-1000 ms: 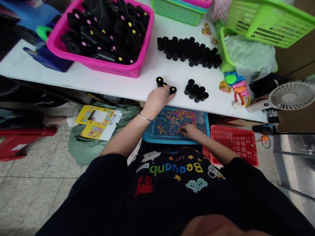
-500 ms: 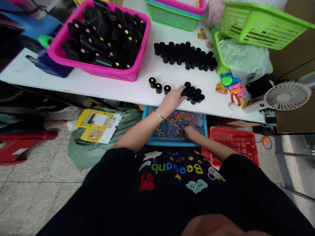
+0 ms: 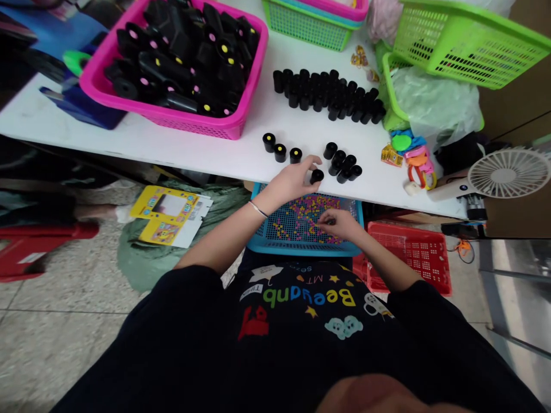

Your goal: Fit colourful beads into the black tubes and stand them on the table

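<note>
My left hand (image 3: 293, 179) is at the table's front edge, thumb and fingers around one black cylinder (image 3: 317, 176), which stands upright with no coloured dot visible on top. To its right stand several more plain-topped black cylinders (image 3: 343, 163) in a cluster. On its other side are three black cylinders (image 3: 280, 152) with yellow dots on their tops. My right hand (image 3: 338, 223) is over the blue basket (image 3: 253, 244), its fingers pinched together; what they hold is too small to make out. Tiny pink and yellow pieces (image 3: 303, 215) lie scattered in that basket.
A pink basket (image 3: 236, 123) full of black parts stands at the left of the white table (image 3: 206, 158). Farther back are rows of black cylinders (image 3: 318, 97). Green baskets (image 3: 456, 34) and a small fan (image 3: 499, 175) are at right; a red basket (image 3: 408, 252) sits below.
My left hand has brought one black cylinder left and nearer, away from the cluster. My right hand has turned, so its pinched fingers now show. The view has shifted slightly.
</note>
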Tool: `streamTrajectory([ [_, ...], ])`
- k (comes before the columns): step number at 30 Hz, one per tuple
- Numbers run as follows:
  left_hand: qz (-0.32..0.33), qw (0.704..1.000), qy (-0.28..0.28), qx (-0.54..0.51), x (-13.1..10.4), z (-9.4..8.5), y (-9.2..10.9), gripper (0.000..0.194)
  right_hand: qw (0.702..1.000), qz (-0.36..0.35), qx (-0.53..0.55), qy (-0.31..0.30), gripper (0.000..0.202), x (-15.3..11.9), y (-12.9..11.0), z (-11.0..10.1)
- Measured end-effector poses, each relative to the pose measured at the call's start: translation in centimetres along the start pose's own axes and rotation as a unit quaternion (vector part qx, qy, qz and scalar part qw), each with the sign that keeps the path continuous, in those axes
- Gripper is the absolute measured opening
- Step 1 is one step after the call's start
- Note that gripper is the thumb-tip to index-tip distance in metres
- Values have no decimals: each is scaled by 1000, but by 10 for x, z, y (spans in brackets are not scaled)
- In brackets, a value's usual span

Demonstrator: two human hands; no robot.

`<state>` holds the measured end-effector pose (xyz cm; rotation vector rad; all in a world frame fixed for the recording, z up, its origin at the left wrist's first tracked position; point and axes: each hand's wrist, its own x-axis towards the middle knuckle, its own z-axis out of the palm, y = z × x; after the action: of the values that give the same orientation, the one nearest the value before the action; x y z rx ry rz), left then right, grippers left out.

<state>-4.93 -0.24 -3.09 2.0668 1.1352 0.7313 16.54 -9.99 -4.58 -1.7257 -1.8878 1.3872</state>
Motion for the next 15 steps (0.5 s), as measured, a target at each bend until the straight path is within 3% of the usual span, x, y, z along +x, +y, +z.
streamTrajectory([
  [3, 12, 999, -37, -37, -9, -13, -16, 61, 991, -47, 85, 89, 12, 6, -25, -8],
  [7, 42, 994, -50, -91, -10, -18, -35, 61, 962, -98, 162, 198, 16, 27, -61, -13],
  [11, 42, 985, -52, -159, -7, -15, -44, 64, 968, -78, 129, 203, 17, 40, -81, -17],
  [15, 40, 983, -56, -172, -7, -15, -42, 60, 974, -59, 97, 195, 17, 42, -84, -22],
])
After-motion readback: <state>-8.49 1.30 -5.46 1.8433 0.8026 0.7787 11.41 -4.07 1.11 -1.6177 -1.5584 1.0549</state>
